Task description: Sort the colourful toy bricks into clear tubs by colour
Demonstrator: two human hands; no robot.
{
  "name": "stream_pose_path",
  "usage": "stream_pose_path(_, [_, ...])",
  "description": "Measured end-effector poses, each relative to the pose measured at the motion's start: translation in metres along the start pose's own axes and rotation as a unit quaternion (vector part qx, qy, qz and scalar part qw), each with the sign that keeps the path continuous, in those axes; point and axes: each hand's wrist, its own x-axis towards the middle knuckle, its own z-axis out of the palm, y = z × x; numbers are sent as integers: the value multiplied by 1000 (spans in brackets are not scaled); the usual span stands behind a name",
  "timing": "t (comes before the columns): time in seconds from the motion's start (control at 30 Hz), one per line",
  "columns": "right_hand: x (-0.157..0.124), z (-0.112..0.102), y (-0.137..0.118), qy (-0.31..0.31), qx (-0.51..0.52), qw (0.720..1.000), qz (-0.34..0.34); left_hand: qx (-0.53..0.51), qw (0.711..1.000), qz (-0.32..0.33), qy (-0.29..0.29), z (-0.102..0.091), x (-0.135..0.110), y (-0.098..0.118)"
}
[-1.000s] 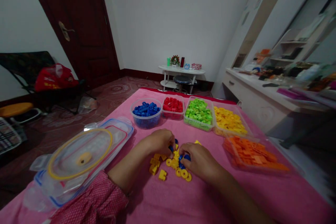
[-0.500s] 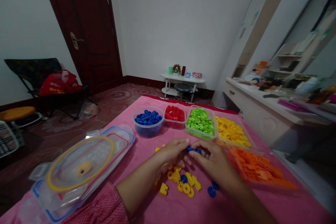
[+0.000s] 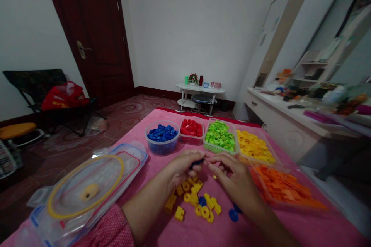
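My left hand (image 3: 183, 166) is closed on a dark blue plastic building piece (image 3: 197, 163), partly covered by the fingers. Right beside it, my right hand (image 3: 230, 170) has its thumb and fingertips pinched together; what they hold, if anything, is hidden. A small yellow bit (image 3: 215, 176) shows just under the right fingers. Below both hands, loose yellow building pieces (image 3: 193, 197) lie in a heap on the pink cloth (image 3: 199, 231), with a blue ring (image 3: 202, 201) among them. Another blue wheel-like piece (image 3: 233, 215) rests near my right wrist, a second one partly behind it.
Beyond the hands stand tubs of blue (image 3: 162, 146), red (image 3: 191, 139), green (image 3: 220, 148) and yellow pieces (image 3: 255, 146). An orange-filled box (image 3: 290, 189) sits to the right. Stacked clear lids (image 3: 95, 189) lie at left. A cluttered dresser (image 3: 290, 119) stands right of the table.
The blue piece has shifted left, from between both hands into my left fingers. My right fingertips have drawn together without the blue showing in them. The view has tipped slightly.
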Motion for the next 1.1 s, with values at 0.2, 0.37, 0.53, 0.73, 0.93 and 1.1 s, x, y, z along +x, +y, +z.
stream_pose_path(0.2, [-1, 7, 10, -16, -6, 1000, 1, 359, 842, 283, 287, -34, 14, 71])
stream_pose_path(0.37, [-3, 14, 14, -41, -8, 999, 7, 603, 631, 273, 404, -72, 33, 88])
stream_pose_path(0.53, [-16, 33, 0, -115, -48, 991, -37, 635, 647, 222, 359, -84, 40, 74])
stream_pose_path(0.73, [-38, 72, -18, -349, -104, 907, -212, 619, 654, 278, 335, -79, 33, 62])
stream_pose_path(0.93, [-40, 80, -22, -271, -172, 926, -199, 561, 673, 386, 289, -51, 21, 45])
stream_pose_path(1.1, [-33, 63, -9, -235, -207, 936, -157, 534, 764, 339, 125, -36, 17, 23])
